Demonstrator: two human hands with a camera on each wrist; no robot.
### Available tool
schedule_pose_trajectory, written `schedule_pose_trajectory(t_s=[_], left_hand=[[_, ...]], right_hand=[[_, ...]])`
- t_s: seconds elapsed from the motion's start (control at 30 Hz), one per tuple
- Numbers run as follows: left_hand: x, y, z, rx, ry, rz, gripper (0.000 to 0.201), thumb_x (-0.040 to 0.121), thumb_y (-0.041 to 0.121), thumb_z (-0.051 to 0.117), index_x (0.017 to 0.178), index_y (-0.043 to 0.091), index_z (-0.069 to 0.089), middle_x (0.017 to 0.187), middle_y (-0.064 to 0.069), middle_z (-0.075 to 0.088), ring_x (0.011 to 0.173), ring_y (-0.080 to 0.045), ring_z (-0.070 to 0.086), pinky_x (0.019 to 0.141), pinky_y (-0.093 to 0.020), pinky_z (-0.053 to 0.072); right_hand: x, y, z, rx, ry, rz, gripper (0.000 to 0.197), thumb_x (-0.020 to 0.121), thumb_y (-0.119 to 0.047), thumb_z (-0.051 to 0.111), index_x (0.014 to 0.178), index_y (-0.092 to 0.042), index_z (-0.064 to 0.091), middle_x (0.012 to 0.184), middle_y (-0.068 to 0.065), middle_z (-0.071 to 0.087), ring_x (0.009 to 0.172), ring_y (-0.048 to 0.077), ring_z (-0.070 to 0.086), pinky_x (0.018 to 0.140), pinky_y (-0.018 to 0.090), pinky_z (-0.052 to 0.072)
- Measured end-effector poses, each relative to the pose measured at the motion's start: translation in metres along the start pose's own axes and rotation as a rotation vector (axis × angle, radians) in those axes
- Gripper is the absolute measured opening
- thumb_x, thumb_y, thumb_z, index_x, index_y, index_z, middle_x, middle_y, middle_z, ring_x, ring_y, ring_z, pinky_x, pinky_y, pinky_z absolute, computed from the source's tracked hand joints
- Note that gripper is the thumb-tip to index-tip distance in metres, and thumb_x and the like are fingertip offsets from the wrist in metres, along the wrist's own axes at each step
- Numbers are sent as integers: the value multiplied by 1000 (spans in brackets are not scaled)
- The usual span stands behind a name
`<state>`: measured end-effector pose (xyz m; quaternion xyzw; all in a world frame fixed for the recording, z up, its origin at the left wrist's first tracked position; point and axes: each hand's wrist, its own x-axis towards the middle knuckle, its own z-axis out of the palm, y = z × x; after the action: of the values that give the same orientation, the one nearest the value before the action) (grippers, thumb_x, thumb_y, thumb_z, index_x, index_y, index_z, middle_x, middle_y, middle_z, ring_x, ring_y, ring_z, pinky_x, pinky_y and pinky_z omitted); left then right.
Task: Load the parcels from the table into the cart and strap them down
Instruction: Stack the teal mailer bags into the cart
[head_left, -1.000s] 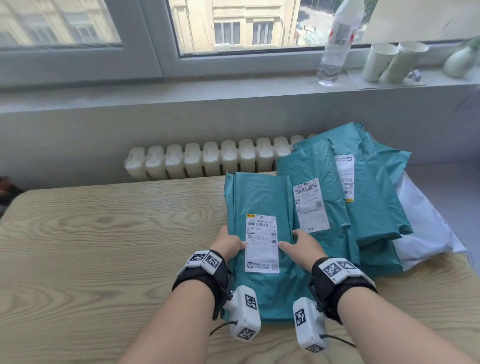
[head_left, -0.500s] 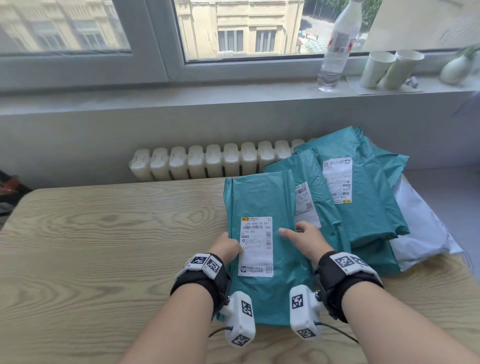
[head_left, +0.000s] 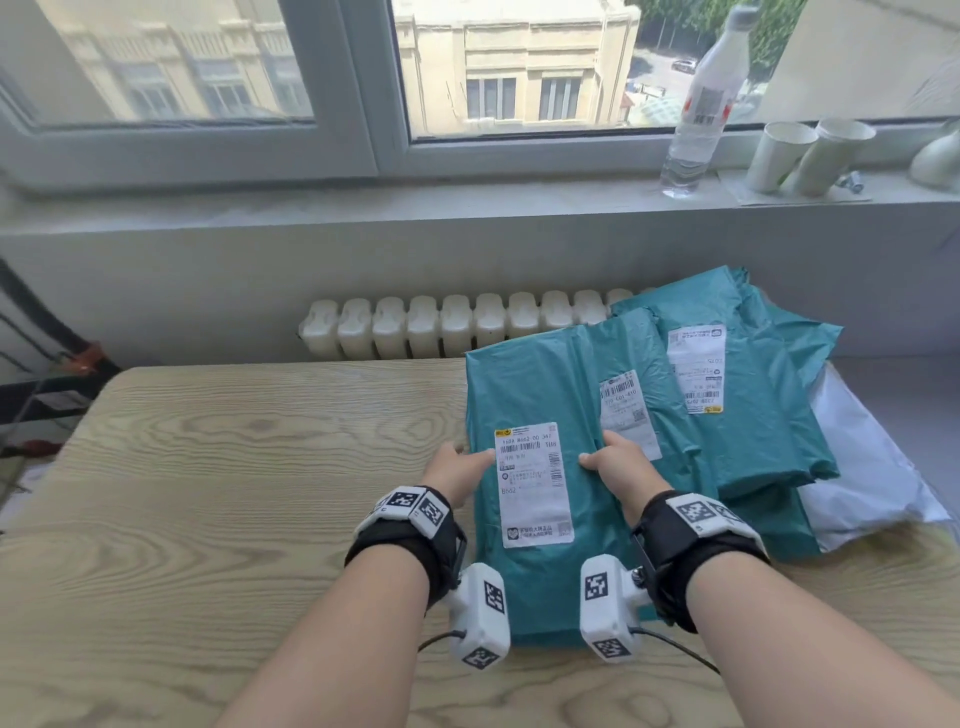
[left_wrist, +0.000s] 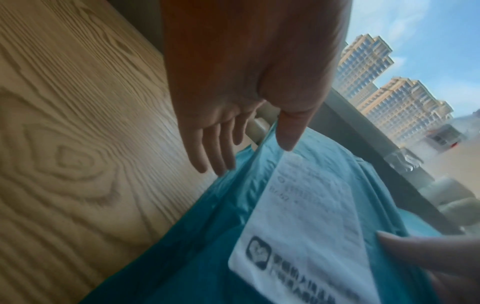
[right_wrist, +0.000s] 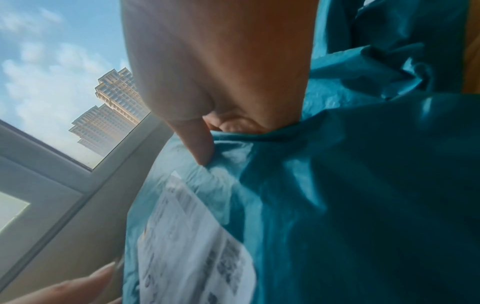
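Both hands are now taking the front teal parcel (head_left: 540, 467) by its sides on the table (head_left: 208, 493): right hand (head_left: 618, 470) has shifted outward, fingers apparently tucking under the edge; left hand (head_left: 457, 467) pinching opposite. Lifting appears imminent; no cart is in view.

glossy plastic parcel (head_left: 540, 395), matt wood-grain table (head_left: 234, 493)

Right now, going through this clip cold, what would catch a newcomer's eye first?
The teal parcel with a white shipping label, nearest on the wooden table, gripped at its sides by the left hand and the right hand. To its right lies a fanned pile of more teal parcels over a white one. Behind, a water bottle and two paper cups stand on the windowsill.
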<state>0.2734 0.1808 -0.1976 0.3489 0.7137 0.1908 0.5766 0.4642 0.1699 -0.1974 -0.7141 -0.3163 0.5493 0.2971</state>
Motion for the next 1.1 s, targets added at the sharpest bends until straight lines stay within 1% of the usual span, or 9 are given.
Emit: schedule_pose_trajectory(t_s=[0.07, 0.13, 0.23, 0.33, 0.4, 0.53, 0.63, 0.8, 1.1], left_hand=[[-6, 1, -7, -92, -61, -19, 36, 95, 19, 57, 129, 10, 51, 122, -10, 64, 100, -24, 62, 82, -33, 47], [-11, 0, -17, -134, -50, 1, 24, 94, 10, 56, 118, 9, 56, 117, -12, 67, 96, -27, 65, 79, -35, 51], [-19, -8, -43, -205, -5, 20, 28, 90, 7, 61, 118, 4, 57, 112, -14, 69, 93, -28, 68, 74, -36, 55], [-26, -25, -75, -297, 36, 18, 19, 90, 6, 62, 109, 5, 58, 101, -14, 70, 77, -23, 67, 57, -30, 54], [-34, -39, -96, -308, 52, 17, 14, 90, 7, 63, 103, 6, 58, 92, -11, 69, 72, -20, 66, 53, -28, 53], [-50, -71, -140, -336, 56, 5, 24, 88, 0, 63, 111, 2, 57, 100, -14, 70, 80, -24, 67, 62, -33, 54], [-66, -95, -178, -402, 100, 14, 25, 88, -3, 63, 112, -2, 56, 105, -17, 68, 88, -29, 66, 72, -39, 53], [-91, -140, -250, -481, 174, 22, 31, 91, -5, 56, 122, -4, 51, 115, -21, 65, 94, -31, 64, 77, -41, 53], [-112, -236, -368, -610, 300, 5, 29, 93, -9, 49, 122, -9, 47, 114, -27, 62, 94, -34, 62, 84, -48, 54]], right_hand=[[-8, -8, 8, -6, -29, -19, 28, 92, 8, 45, 109, -9, 59, 112, 23, 65, 104, 39, 63, 94, 50, 51], [-16, -15, 19, -18, -55, -35, 29, 92, 8, 46, 110, -9, 61, 112, 23, 66, 101, 39, 64, 93, 50, 52], [-28, -23, 45, -45, -96, -61, 32, 91, 8, 47, 114, -9, 62, 113, 24, 66, 103, 42, 63, 93, 53, 51], [-44, -26, 74, -51, -137, -68, 33, 90, 8, 46, 108, -13, 64, 112, 25, 67, 102, 42, 64, 92, 55, 51], [-57, -24, 96, -60, -154, -59, 31, 90, 9, 46, 102, -12, 65, 110, 26, 67, 99, 42, 65, 91, 55, 52], [-84, -20, 141, -110, -178, -71, 33, 89, 9, 47, 109, -8, 66, 110, 26, 67, 96, 40, 66, 90, 53, 53], [-106, -20, 181, -155, -204, -84, 33, 88, 8, 48, 105, -13, 67, 107, 20, 69, 100, 40, 65, 91, 54, 52], [-147, -21, 257, -216, -273, -101, 36, 88, 6, 47, 103, -19, 68, 104, 14, 71, 98, 34, 66, 93, 50, 52], [-211, 0, 397, -304, -359, -190, 9, 92, -11, 59, 97, -16, 64, 93, 8, 70, 89, 31, 68, 89, 47, 55]])
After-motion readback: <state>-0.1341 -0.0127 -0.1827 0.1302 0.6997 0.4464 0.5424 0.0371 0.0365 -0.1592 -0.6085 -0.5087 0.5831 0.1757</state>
